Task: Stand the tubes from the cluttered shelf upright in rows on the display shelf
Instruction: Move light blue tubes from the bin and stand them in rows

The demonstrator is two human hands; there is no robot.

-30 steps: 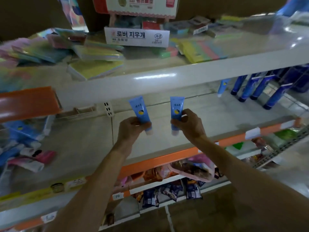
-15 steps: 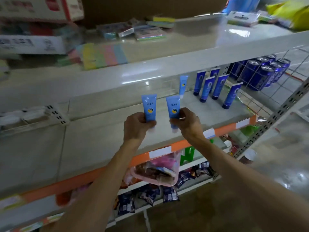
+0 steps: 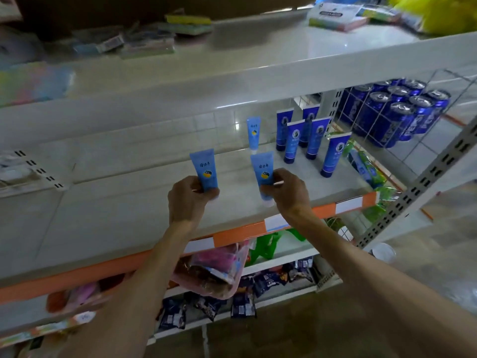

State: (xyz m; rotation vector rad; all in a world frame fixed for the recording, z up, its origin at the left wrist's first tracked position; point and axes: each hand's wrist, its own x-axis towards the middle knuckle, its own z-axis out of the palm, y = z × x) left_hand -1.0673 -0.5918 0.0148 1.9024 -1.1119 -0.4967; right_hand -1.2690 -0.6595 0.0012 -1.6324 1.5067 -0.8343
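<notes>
My left hand (image 3: 189,198) grips a light-blue tube (image 3: 205,169) by its lower end, cap down, above the white display shelf (image 3: 129,202). My right hand (image 3: 286,189) holds a second light-blue tube (image 3: 263,171) the same way, its white cap showing below my fingers. Both tubes are upright, a hand's width apart. Behind them one light-blue tube (image 3: 253,133) stands on its cap. To its right several dark-blue tubes (image 3: 313,136) stand upright in rows.
Dark-blue cans (image 3: 392,109) sit behind a wire divider at the far right. The upper shelf (image 3: 232,60) carries notepads and boxes. Snack bags (image 3: 206,267) fill the shelves below. A grey slotted upright (image 3: 426,177) frames the right side.
The view has swung right along the shelf, bringing the standing tubes and cans closer. Both hands still hold their tubes, now a little farther apart.
</notes>
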